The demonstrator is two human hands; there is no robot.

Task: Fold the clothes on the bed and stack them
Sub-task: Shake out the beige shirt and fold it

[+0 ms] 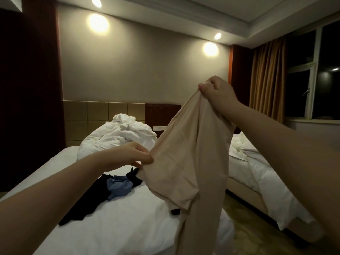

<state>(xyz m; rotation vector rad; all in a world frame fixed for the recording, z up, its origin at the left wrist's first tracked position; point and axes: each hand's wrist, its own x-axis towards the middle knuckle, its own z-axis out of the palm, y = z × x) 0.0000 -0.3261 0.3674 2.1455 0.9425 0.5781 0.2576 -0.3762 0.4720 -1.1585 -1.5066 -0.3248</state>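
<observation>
Thumb and fingers of the right hand (218, 94) are clamped on the top edge of the beige garment (184, 162), raised high, forearm reaching up from the lower right. The left hand (135, 155) pinches the garment's side edge lower down, arm stretched forward. The cloth hangs in the air over the bed (128, 227) near its right edge. On the sheet to the left lie a black garment (86, 199) and a crumpled blue garment (119, 186), with bare sheet in front. A strip of floor (244, 214) separates this from a second bed (257, 162).
</observation>
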